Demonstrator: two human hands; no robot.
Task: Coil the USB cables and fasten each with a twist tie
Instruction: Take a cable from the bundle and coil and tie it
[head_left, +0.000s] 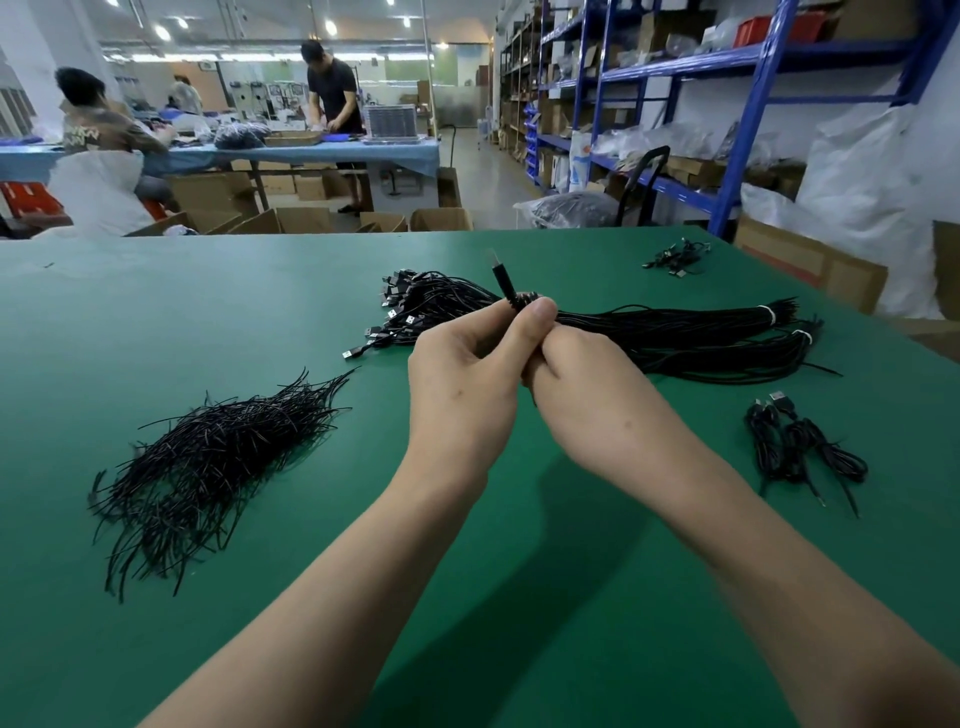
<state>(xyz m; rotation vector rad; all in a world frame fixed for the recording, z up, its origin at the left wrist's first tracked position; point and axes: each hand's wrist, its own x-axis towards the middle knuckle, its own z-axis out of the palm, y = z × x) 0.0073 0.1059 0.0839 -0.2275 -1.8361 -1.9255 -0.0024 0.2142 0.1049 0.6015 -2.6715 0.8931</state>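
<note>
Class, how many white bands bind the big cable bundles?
2: one white band near the right end of the upper bundle, the other on the lower bundle. Others may be hidden.

No text is proving legible: pale lettering is showing on a far-left shirt (98, 136) and print on a far-right white bag (579, 161), both blurred.

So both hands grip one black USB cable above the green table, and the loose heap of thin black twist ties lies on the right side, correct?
Not quite. In the head view the loose heap of thin black twist ties lies on the left side, not the right. The rest holds: the left hand and right hand both grip one black USB cable above the green table.
</note>
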